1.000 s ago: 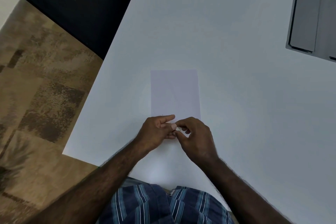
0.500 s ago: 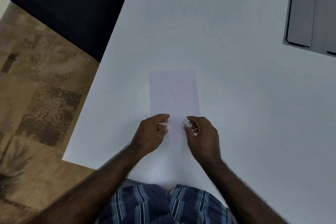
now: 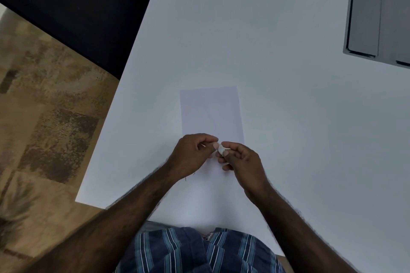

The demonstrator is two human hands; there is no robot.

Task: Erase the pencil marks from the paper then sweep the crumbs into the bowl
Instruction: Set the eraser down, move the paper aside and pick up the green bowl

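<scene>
Two hands meet over the near end of the pale paper [image 3: 210,111] lying on the white table [image 3: 277,73]. The right hand [image 3: 241,159] pinches a small white eraser [image 3: 221,149] between thumb and forefinger; the left hand [image 3: 190,154], fingers curled, touches the eraser with its fingertips. Faint pencil marks [image 3: 209,115] cross the sheet.

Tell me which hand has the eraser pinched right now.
The right hand: its thumb and forefinger pinch the small white eraser. The left hand only touches its end.
</scene>
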